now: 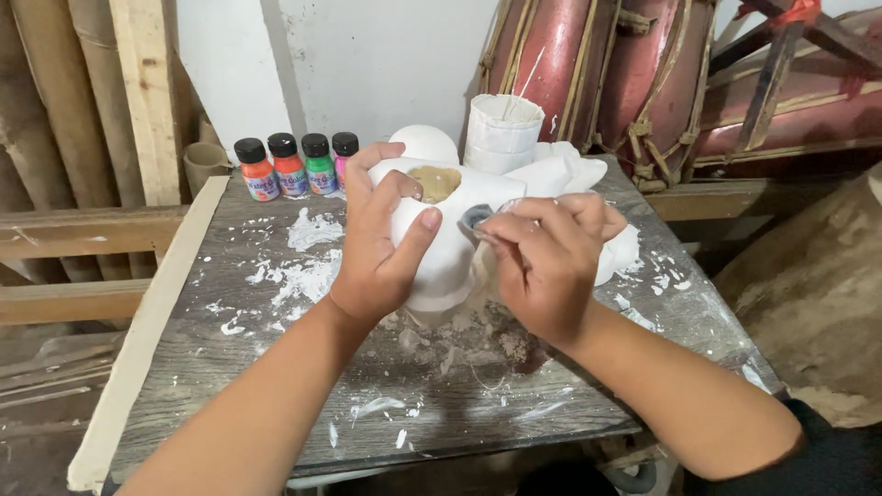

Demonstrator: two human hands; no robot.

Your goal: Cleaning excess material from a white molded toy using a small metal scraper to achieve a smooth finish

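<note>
A: Head view, from the left edge: four small paint bottles (294, 165) with black caps stand in a row at the back of the grey table (230, 367), out of the way of the work.

B: And the hands?

A: The left hand (377, 248) is wrapped around the white plaster figure (450, 257), thumb across its front and fingers curled over the top beside a tan opening. That looks like a steadying hold, keeping the piece upright at the table's middle.

B: The right one?

A: The right hand (547, 266) is pinched shut on something small and grey, pressed against the figure's side. It may be a scrap of abrasive or a tool tip; I can't tell which.

B: What else is hard to read?

A: Both hands cover most of the figure, so its shape stays unclear. Behind it sit a white ball (424, 142) and a white wrapped cylinder (501, 133), partly hidden. White crumbs and smears (308, 266) litter the tabletop beneath.
</note>
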